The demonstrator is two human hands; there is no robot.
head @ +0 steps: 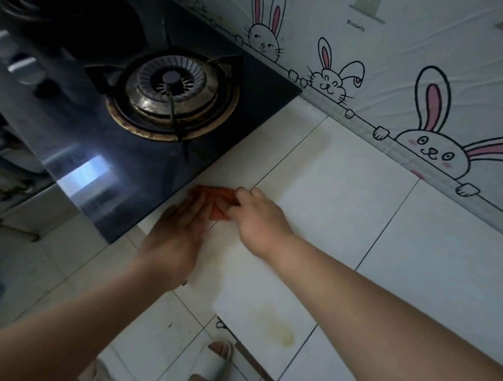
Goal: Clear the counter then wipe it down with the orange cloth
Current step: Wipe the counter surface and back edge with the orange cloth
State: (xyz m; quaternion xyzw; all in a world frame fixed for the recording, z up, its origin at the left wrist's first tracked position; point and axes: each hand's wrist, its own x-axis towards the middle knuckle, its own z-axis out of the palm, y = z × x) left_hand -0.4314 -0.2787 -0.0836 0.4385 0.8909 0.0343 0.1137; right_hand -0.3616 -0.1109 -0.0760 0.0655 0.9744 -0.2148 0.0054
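Both hands meet on the small crumpled orange cloth (217, 201): the left hand (180, 233) presses flat on it, the right hand (257, 217) pinches its edge. It lies on the white tiled counter (346, 202), touching the black glass gas stove (166, 120) at the stove's five o'clock edge.

We are in a home kitchen. On the left we see a gas stove (148, 131) with a black glass top, and its round metal burner (173, 92) has a pan support above it. Beside the stove there is a white tiled counter (346, 202) with dark joint lines and a yellowish stain (280, 330) near the front edge. The wall (414, 67) behind is covered with a sheet that shows cartoon rabbits. Below the counter edge we see a pale tiled floor (72, 256) and a foot in a white slipper (214, 362), as people wear at home.
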